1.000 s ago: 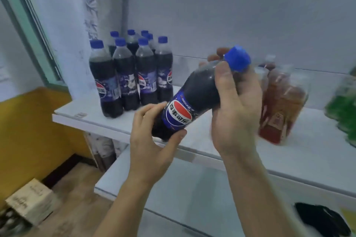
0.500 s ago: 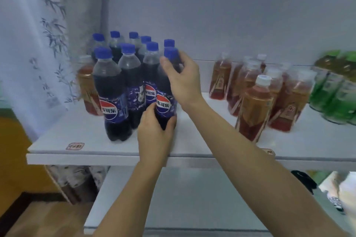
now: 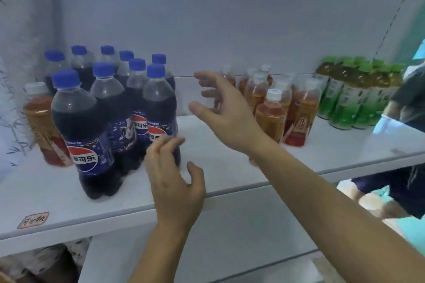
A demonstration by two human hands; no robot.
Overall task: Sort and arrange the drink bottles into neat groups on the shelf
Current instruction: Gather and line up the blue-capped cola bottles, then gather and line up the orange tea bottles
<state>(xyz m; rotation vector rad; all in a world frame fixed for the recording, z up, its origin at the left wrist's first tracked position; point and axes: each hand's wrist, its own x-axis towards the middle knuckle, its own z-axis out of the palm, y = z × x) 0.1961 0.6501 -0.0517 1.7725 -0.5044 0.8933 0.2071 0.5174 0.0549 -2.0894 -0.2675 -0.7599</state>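
Note:
Several dark cola bottles with blue caps stand grouped at the left of the white shelf. The rightmost front cola bottle stands upright on its own. My left hand hovers open just in front of its base, fingers apart, holding nothing. My right hand is open above the shelf, to the right of that bottle. Red-orange tea bottles with white caps cluster in the middle. One lone tea bottle stands behind the colas at far left. Green tea bottles stand at the right.
A lower white shelf runs beneath. A small red sticker sits on the upper shelf's front left. A patterned curtain hangs at the left. Another person in dark clothing is at the right edge.
Both hands set the cola bottle upright at the right front of the cola group, then let go. The right hand has drawn away to the right, the left hand slightly back.

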